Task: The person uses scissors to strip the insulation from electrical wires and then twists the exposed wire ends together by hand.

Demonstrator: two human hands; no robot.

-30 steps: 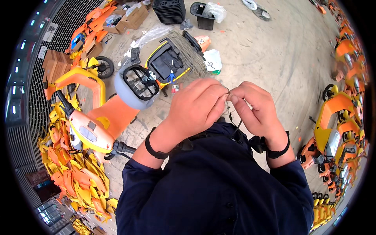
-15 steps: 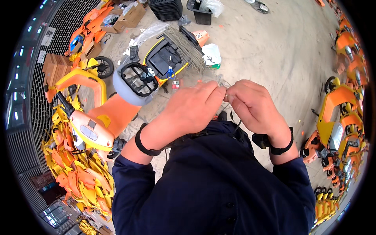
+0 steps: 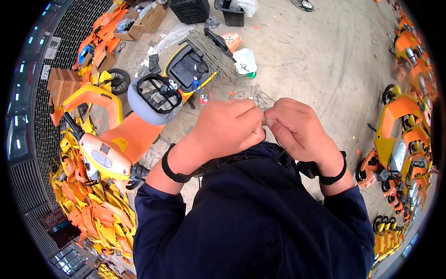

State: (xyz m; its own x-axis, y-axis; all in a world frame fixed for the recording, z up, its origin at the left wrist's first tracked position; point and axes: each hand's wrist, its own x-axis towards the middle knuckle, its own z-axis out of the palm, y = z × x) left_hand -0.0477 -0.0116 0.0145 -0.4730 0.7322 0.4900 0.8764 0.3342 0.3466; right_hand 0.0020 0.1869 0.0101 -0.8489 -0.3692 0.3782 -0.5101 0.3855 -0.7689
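My left hand (image 3: 228,123) and my right hand (image 3: 297,126) meet in front of my chest. The fingers of both are closed in a pinch, tips nearly touching. Whatever they hold between them is thin and mostly covered by the fingers, so I cannot make it out. Beyond the hands, to the left, stands an orange and yellow scooter (image 3: 134,132). Blue-handled scissors (image 3: 196,84) lie on its black rear compartment (image 3: 183,65). A bundle of long grey wires (image 3: 216,56) drapes across its back end.
A white plastic bag (image 3: 245,61) and loose thin wires (image 3: 260,98) lie on the floor ahead. Black crates (image 3: 189,10) and a black bin (image 3: 232,17) stand farther off. Yellow and orange panels (image 3: 100,211) are heaped at left; more scooters (image 3: 397,125) line the right.
My left hand's fingers have curled in more and dropped slightly. My right hand has shifted a little lower, and the pinched fingertips have come closer together. The surroundings have slid slightly left in view.
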